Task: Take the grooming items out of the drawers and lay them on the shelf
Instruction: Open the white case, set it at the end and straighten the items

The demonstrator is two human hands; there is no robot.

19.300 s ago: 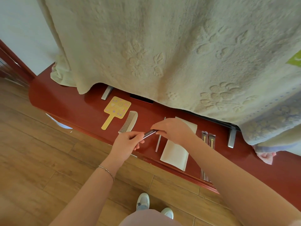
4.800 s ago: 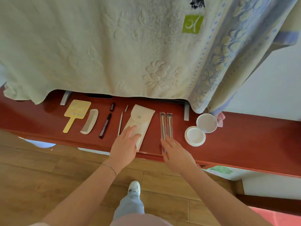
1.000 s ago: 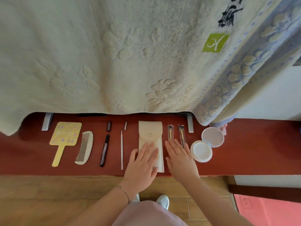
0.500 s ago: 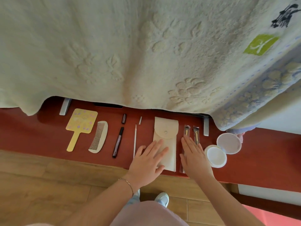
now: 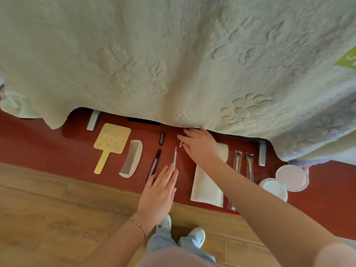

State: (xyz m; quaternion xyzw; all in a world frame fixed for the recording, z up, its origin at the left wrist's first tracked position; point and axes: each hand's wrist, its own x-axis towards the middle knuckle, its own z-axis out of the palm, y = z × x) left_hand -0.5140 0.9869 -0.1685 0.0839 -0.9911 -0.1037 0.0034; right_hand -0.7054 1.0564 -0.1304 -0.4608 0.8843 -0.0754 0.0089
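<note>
Grooming items lie in a row on the red shelf (image 5: 38, 149): a yellow hand mirror (image 5: 110, 144), a cream comb (image 5: 132, 158), a dark pen-like stick (image 5: 154, 163) with its cap (image 5: 161, 138) above it, a thin silver tool (image 5: 175, 158) with a small cap (image 5: 180, 143), a cream pouch (image 5: 208, 186), two packaged brushes (image 5: 243, 164) and an open round compact (image 5: 283, 182). My left hand (image 5: 159, 191) lies flat, fingers spread, on the lower ends of the stick and the silver tool. My right hand (image 5: 200, 145) rests open over the pouch's top, fingertips at the small cap.
A large cream embossed towel (image 5: 173, 64) hangs over the shelf's back and hides what is behind it. Two grey metal brackets (image 5: 93, 120) (image 5: 262, 153) stand on the shelf. Wooden floor (image 5: 48, 209) and my shoes (image 5: 196, 236) are below.
Both hands have left the pouch and the brushes. The left hand slid left onto the stick and silver tool; the right hand reached up and left to the small cap.
</note>
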